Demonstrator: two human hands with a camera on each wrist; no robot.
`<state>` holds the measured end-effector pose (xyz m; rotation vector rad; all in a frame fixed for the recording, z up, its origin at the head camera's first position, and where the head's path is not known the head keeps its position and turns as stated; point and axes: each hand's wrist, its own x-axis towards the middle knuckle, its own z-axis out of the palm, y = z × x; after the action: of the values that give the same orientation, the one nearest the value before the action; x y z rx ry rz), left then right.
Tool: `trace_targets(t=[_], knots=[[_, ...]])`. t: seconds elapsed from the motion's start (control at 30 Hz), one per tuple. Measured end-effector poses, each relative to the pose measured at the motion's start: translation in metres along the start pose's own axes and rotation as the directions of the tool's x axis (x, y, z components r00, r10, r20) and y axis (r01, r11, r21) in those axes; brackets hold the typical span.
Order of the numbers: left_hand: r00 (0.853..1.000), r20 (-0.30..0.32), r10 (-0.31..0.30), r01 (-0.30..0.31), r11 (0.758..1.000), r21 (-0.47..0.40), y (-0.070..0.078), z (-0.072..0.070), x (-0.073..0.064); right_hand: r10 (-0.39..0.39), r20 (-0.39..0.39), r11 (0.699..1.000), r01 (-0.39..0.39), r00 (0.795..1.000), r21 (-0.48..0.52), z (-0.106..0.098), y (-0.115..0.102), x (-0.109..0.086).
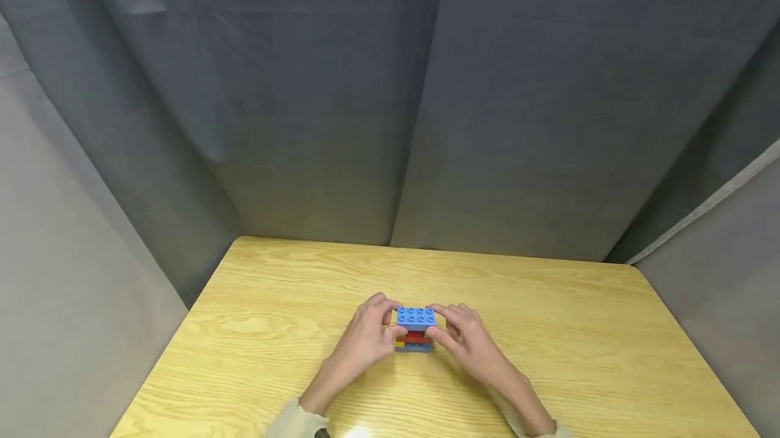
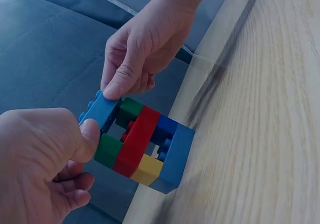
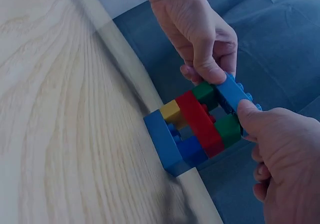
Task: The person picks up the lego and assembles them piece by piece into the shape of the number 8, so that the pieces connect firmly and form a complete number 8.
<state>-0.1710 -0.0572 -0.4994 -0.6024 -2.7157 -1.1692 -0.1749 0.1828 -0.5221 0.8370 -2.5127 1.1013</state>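
Observation:
A small tower of toy building bricks stands on the table. At its base lies a blue brick [image 2: 176,156], bearing a yellow brick [image 2: 147,169] and a dark blue brick [image 3: 192,151] at opposite ends. Across those sits a red brick [image 3: 199,121], with a green brick [image 2: 108,150] at one end and another green brick [image 3: 228,130] at the other. The light blue top brick [image 1: 416,317] is pinched at its left end by my left hand [image 1: 367,330] and at its right end by my right hand [image 1: 468,340]. Whether it is fully seated cannot be told.
The wooden table [image 1: 274,330] extends around the tower on every side. Grey curtains [image 1: 317,120] hang behind its far edge, and light grey panels [image 1: 73,255] flank it left and right.

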Motion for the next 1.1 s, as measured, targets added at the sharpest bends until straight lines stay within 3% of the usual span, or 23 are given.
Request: trace_targets(t=[0.23,0.77,1.1], knots=[[0.999,0.008,-0.035,0.035,0.999,-0.009,-0.001,0.004,0.0,-0.021,-0.016,1.0,0.021,1.0,0.005,0.007,0.003,-0.003],[0.999,-0.011,-0.041,0.041,0.999,-0.023,0.001,0.013,-0.008,-0.002,-0.037,0.996,0.005,0.999,0.088,0.013,0.004,-0.017],[0.999,0.002,-0.05,0.05,0.998,-0.036,-0.009,0.008,-0.005,0.001,-0.033,0.993,0.003,0.999,0.121,0.022,0.01,-0.011]])
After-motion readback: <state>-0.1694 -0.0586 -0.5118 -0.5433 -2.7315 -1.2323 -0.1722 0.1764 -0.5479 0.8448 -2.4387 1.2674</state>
